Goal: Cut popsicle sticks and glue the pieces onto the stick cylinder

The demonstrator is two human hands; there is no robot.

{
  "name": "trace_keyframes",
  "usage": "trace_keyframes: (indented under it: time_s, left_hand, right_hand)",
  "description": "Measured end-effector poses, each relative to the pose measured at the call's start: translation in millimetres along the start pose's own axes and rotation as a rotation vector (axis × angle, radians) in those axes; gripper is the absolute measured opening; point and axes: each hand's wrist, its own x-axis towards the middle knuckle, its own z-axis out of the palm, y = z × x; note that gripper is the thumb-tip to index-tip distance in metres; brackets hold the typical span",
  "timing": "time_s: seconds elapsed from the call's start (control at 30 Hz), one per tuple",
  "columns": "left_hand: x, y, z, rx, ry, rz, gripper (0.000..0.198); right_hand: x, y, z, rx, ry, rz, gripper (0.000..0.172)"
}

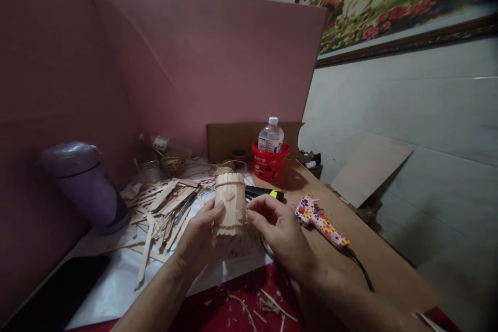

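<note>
- A black flat thing (58,295) lies at the near left.
- A purple flask (87,197), silvery on top, leans near the wall.
- Flat wooden sticks (167,205) lie in a loose heap, with a ball of twine (172,164) behind them.
- The left hand (200,233) grips the left side of the stick cup, its thumb on the front.
- The stick cup (230,223) is held upright above the table, between the hands, twine around its upper part.
- A red bucket (268,166) behind holds a clear bottle (271,137).
- The right hand (282,233) has bent fingers at the cup's right edge; I cannot tell whether they pinch anything.
- A flower-patterned glue gun (322,225) lies beyond it.
</note>
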Motion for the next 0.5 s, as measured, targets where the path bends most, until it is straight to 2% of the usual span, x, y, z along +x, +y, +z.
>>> trace_keyframes:
  time_s: [0.1,0.17,0.27,0.5]
  left_hand:
    - [-0.5,0.0,0.9,-0.026,0.020,-0.006,0.025]
    - [-0.8,-0.4,0.9,-0.032,0.021,-0.006,0.026]
    - [-1.3,-1.6,0.4,-0.015,-0.001,0.007,0.026]
    - [-3.0,-1.7,1.3,0.013,-0.011,0.006,0.027]
  right_hand:
    - [-5.2,0.3,-0.9,-0.213,0.010,-0.313,0.015]
    - [-7.1,1.2,-0.5,-0.276,0.008,-0.417,0.023]
    - [-7.8,3.1,0.6,-0.325,0.003,-0.470,0.026]
    - [-6.0,7.0,0.4,-0.324,0.038,-0.489,0.020]
